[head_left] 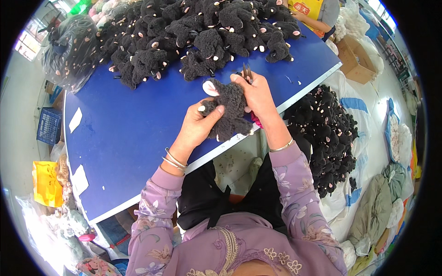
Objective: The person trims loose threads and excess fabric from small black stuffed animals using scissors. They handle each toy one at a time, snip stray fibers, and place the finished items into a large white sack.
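Note:
Between my hands, just over the table's near edge, is a black curly plush toy [230, 106] with a pink-lined ear and pale tips on its limbs. My left hand [195, 126] grips its left side, thumb pressed on the fur. At its upper right, my right hand [258, 95] is closed, with the thumb against the toy. Two dark pointed blades, apparently small thread snips [247, 73], stick up out of that fist; their handles are hidden. Something bright pink [256, 120] shows below the right hand.
A big heap of similar black plush toys [212, 43] covers the far side of the blue table [138, 119]. More toys [322, 142] lie on white sheeting at the right. A co-worker's arm [317, 23] reaches in at the far right, near a cardboard box [354, 60]. A blue crate [49, 125] stands left.

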